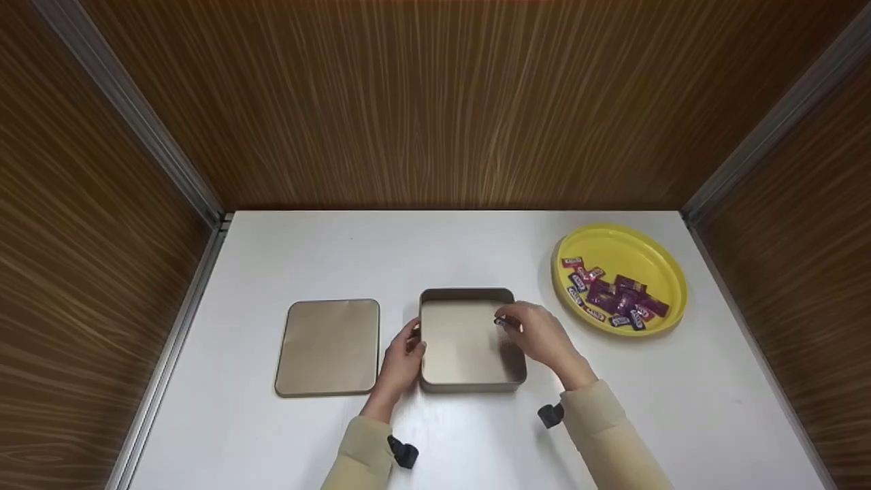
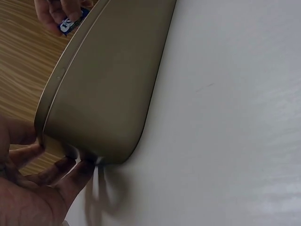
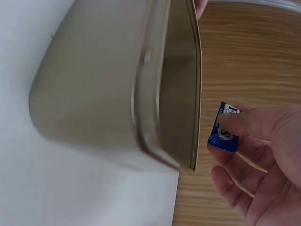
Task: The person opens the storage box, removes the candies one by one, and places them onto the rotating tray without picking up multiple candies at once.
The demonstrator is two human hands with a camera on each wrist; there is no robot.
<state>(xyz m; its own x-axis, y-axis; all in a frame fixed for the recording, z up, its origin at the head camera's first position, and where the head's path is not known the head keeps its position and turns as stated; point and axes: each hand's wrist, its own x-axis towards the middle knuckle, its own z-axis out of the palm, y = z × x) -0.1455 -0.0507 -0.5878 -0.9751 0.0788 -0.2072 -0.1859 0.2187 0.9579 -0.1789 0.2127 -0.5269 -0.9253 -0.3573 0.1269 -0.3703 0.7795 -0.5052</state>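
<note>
A gold-coloured square metal tin (image 1: 466, 340), without a cover on it, stands on the white table. At its left wall is my left hand (image 1: 401, 364); in the left wrist view that hand's fingers (image 2: 77, 176) hold the tin's side near the rim. Over the right part of the tin, my right hand (image 1: 537, 337) pinches a small blue wrapped candy (image 3: 225, 129) between thumb and fingers. The candy is apart from the tin wall in the right wrist view. A matching flat lid (image 1: 330, 348) lies left of the tin.
A round yellow tray (image 1: 633, 255) stands at the back right, with several purple, red and blue wrapped candies (image 1: 616, 296) in it. Wood-patterned panels (image 1: 435, 109) enclose the back and both sides of the table (image 1: 320, 252).
</note>
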